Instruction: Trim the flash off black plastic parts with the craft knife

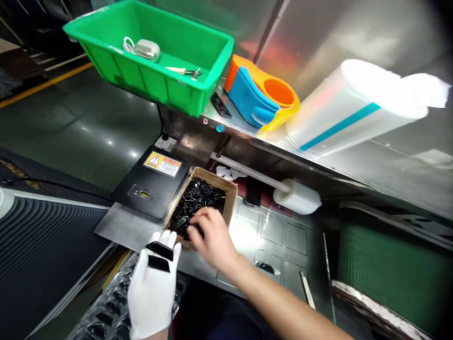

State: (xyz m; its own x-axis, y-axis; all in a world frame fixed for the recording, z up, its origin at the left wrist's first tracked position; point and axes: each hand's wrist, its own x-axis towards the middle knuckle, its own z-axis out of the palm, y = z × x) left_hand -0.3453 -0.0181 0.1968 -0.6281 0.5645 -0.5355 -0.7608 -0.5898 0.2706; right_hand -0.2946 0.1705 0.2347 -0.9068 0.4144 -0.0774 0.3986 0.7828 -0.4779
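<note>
Brown corrugated card forms the one open box (231, 196) on the steel surface (283, 236), filled with a heap of small glossy black parts (198, 196), too many and too small to count. The bare right hand (208, 236) reaches into the near end of the box, fingertips pinched on one black part from the heap. The left hand (154, 288), in a white fabric glove, is held flat just before the box, grip released, with two flat black rectangular pieces (159, 255) lying across its fingers. Clear bubble-textured sheeting (106, 311) lies beneath that hand. Above, one green plastic crate (148, 80) sits on a shelf beside one roll of translucent film (354, 108) with a teal stripe.
</note>
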